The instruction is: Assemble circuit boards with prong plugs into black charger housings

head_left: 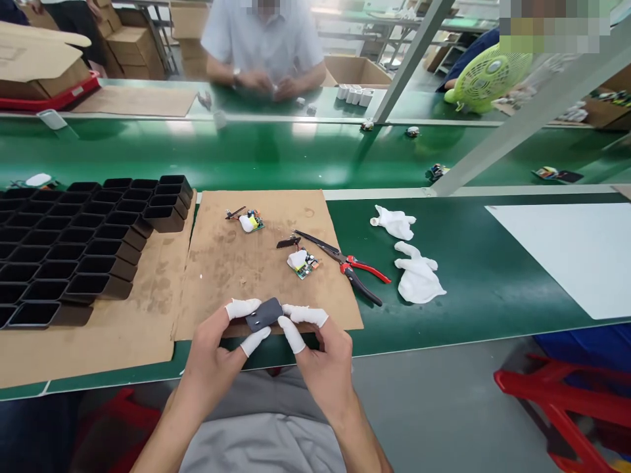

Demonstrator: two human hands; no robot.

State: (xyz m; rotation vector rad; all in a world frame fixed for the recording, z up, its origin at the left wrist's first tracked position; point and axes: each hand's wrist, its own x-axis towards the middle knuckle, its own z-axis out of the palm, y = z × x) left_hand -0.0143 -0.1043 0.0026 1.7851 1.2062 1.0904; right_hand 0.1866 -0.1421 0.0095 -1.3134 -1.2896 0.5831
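Note:
A small black plastic cover (266, 315), rounded at its corners and showing two shiny metal spots on its face, is pinched between both my hands above the cardboard's near edge. My left hand (217, 351) grips its left end between thumb and forefinger. On its right end, the thumb and fingers of my right hand (323, 351) close. White finger cots cover those fingertips. Beyond them lie a circuit board (303, 263) with a black piece wired to it and a similar board (252, 221). Long-nose pliers (348, 261) with red and black handles rest beside the nearer board.
Rows of black open-topped cases (73, 249) fill the left. Two white gloves (419, 276) lie right of the pliers, before a white sheet (572, 249). A green conveyor belt (197, 148) carries several boards. Across it sits a co-worker (266, 46); a green fan (493, 72) stands nearby.

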